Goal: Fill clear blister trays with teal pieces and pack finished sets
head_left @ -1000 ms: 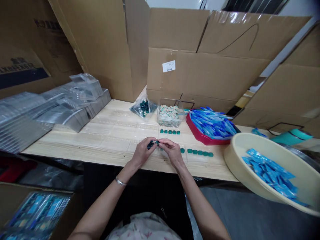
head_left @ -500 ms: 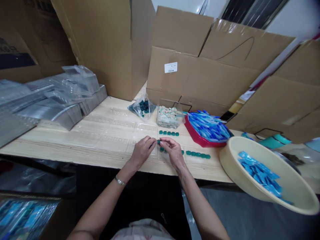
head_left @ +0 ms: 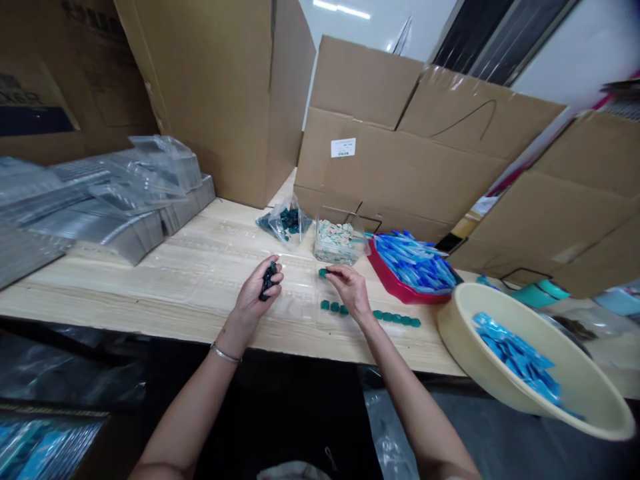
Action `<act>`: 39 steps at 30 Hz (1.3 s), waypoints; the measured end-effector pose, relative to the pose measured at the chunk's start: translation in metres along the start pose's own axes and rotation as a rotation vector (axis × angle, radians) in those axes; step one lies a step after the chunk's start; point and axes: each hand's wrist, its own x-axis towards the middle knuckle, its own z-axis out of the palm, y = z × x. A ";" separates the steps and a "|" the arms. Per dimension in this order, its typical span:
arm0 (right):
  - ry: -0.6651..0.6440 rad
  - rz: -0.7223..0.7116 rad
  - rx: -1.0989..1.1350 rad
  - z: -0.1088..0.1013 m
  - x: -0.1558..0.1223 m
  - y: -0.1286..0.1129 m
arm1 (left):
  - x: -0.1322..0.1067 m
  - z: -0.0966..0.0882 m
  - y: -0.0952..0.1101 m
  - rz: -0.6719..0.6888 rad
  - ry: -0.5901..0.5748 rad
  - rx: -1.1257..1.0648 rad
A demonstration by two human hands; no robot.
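My left hand (head_left: 254, 290) is raised over the table, fingers curled around several dark green plastic pieces (head_left: 268, 281). My right hand (head_left: 353, 292) is to its right, thumb and finger pinched at a small green piece (head_left: 323, 273). Below it, a front row of green pieces (head_left: 334, 307) lies on a clear plastic tray (head_left: 325, 323), partly covered by my right hand and wrist. To the right of the wrist, another line of green pieces (head_left: 397, 319) continues. Any pieces under the right palm are hidden.
Behind the hands stand a bag of dark green pieces (head_left: 289, 223), a clear box of pale pieces (head_left: 336, 237) and a red tray (head_left: 395, 288) of blue items. A cream basin (head_left: 455, 333) sits right; stacked clear trays (head_left: 130, 227) left. Cardboard (head_left: 380, 160) blocks the back.
My hands have moved apart. The left has shifted left and turned, showing its dark green pieces; the right now reaches over the back row. The camera view has tilted slightly.
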 end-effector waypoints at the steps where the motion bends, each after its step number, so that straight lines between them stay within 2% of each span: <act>1: -0.031 -0.039 -0.057 0.005 0.010 0.006 | -0.001 -0.001 0.004 -0.010 -0.004 -0.060; 6: -0.237 -0.169 -0.288 0.029 0.045 0.033 | -0.006 -0.010 0.012 0.004 -0.001 -0.203; 12: -0.327 -0.208 -0.427 0.038 0.055 0.052 | -0.007 -0.018 0.014 0.003 0.001 -0.239; 16: -0.331 -0.225 -0.431 0.038 0.058 0.059 | -0.004 -0.018 0.014 -0.021 0.004 -0.252; 23: -0.294 -0.186 -0.411 0.037 0.063 0.063 | 0.007 -0.005 0.019 -0.103 -0.022 -0.210; 31: -0.327 -0.198 -0.424 0.041 0.064 0.077 | 0.020 0.001 0.029 -0.104 -0.059 -0.144; 35: -0.359 -0.222 -0.505 0.038 0.061 0.072 | 0.023 -0.002 0.025 -0.082 -0.040 -0.195; 39: -0.326 -0.251 -0.468 0.037 0.058 0.043 | 0.025 -0.009 0.016 -0.054 -0.008 -0.213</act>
